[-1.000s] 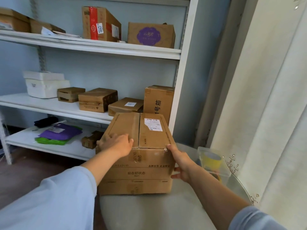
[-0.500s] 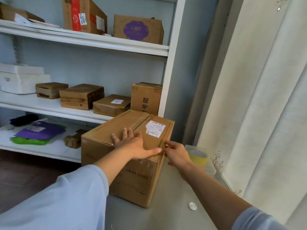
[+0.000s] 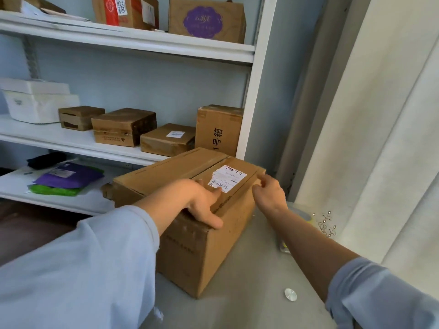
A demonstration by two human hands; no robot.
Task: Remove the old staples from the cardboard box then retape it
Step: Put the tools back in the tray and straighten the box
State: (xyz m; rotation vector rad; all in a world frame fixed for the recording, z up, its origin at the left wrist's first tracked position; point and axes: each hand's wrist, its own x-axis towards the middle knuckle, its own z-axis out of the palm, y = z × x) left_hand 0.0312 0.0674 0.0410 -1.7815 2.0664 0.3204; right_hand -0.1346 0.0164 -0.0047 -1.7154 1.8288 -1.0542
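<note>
Brown corrugated cardboard box (image 3: 202, 245) sits turned at an angle on a pale grey tabletop (image 3: 249, 281), flaps closed, a white shipping label (image 3: 226, 178) stuck on the right flap near the centre seam. Left hand (image 3: 202, 200) lies flat over the box's near top edge, fingers spread and fairly straight, thumb hanging down the front face, pressing rather than gripping. Right hand (image 3: 269, 193) is at the far right corner of the top, fingers curled and pinching the flap edge there (what's between the fingertips is too small to tell, staple or just cardboard). Both forearms come out of light blue sleeves (image 3: 95, 269). A small round silver disc (image 3: 290, 294) lies on the table, apart from the box on its right. Just beyond the right forearm a clear plastic container with something yellow inside (image 3: 300, 214) is partly hidden. Behind the box, a white shelf unit (image 3: 257, 67) holds several smaller brown cardboard boxes (image 3: 123, 125), a white foam box (image 3: 40, 103), and on the lower shelf a purple plastic mailer bag (image 3: 69, 175) over a green one. Cream curtain (image 3: 380, 138) hangs on the right.
</note>
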